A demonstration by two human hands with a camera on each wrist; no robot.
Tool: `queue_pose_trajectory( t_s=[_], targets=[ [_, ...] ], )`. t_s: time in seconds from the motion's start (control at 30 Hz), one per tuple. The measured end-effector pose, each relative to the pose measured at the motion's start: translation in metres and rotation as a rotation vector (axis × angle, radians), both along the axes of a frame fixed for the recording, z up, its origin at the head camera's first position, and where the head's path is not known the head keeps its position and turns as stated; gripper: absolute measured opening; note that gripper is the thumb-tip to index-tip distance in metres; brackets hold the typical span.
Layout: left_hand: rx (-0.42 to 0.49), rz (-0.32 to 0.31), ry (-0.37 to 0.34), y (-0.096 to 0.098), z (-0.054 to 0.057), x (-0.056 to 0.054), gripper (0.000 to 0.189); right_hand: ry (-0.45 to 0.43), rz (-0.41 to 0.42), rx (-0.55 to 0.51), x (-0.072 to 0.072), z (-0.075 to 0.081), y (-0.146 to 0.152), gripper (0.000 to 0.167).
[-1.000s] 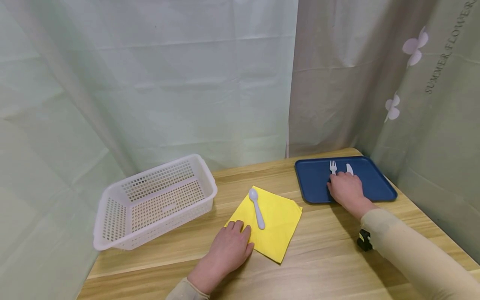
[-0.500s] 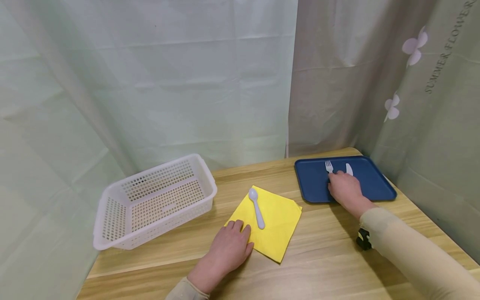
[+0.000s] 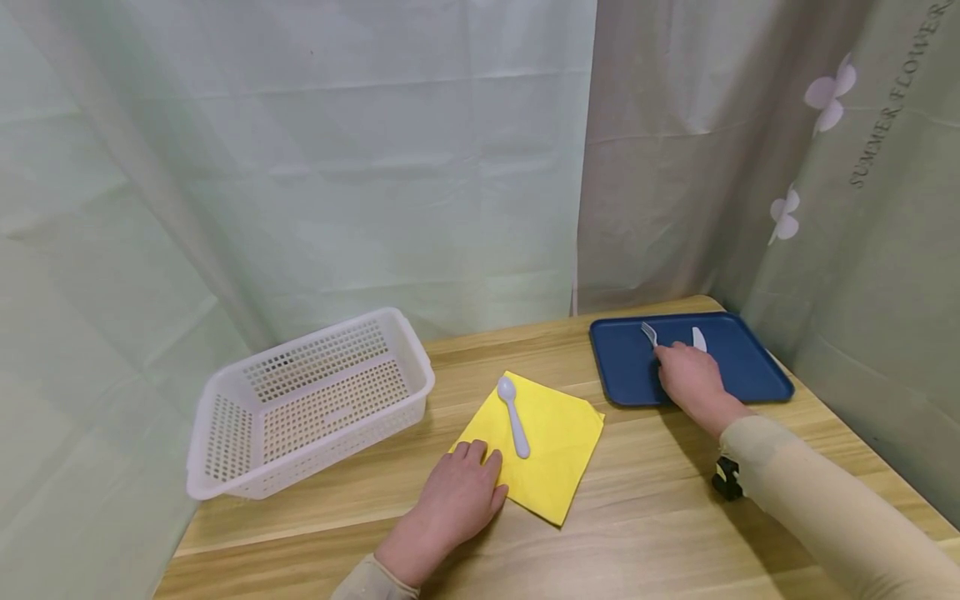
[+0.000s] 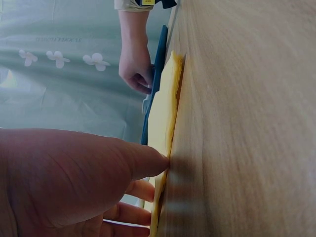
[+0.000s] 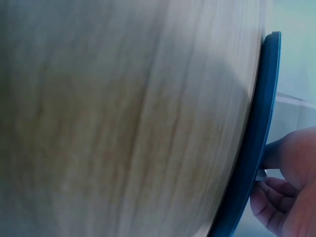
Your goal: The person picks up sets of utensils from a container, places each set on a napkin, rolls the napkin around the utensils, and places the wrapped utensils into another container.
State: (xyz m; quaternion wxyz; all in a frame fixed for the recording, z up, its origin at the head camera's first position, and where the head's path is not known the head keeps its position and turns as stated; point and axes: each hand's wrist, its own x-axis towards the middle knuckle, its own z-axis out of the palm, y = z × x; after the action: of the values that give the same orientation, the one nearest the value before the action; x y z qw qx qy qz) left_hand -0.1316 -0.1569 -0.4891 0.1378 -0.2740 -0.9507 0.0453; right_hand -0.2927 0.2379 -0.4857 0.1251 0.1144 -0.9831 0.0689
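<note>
Fork (image 3: 649, 334) on the blue tray (image 3: 750, 375), tines angled toward the tray's far-left corner; right hand (image 3: 693, 379) fingers curled onto its handle. Knife (image 3: 699, 339) just beside the fork, also on the tray. Yellow napkin (image 3: 555, 450) on the counter (image 3: 660, 517) left of the tray, spoon (image 3: 513, 413) on it. Left hand (image 3: 459, 498) flat, fingers straight, pressing the napkin's near corner. White basket (image 3: 307, 400) further left of the tray.

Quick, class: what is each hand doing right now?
Left hand: open, resting flat on the yellow napkin.
Right hand: fingers curled on the fork over the blue tray.
</note>
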Motion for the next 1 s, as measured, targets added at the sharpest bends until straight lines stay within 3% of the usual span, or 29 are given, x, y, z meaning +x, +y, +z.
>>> queue_pose_trajectory(
  t_s=[0.27,0.5,1.0],
  targets=[
    [0.006,-0.01,0.017,0.0,0.001,0.001,0.037,-0.005,-0.004,-0.06,0.0,-0.001,-0.002,0.022],
    [0.003,0.004,-0.013,0.001,0.003,0.002,0.038,0.006,-0.004,-0.12,0.002,0.001,-0.006,0.022],
    [0.002,0.011,-0.011,0.001,0.002,0.001,0.038,0.04,0.003,-0.137,0.009,0.005,-0.015,0.022]
  ],
)
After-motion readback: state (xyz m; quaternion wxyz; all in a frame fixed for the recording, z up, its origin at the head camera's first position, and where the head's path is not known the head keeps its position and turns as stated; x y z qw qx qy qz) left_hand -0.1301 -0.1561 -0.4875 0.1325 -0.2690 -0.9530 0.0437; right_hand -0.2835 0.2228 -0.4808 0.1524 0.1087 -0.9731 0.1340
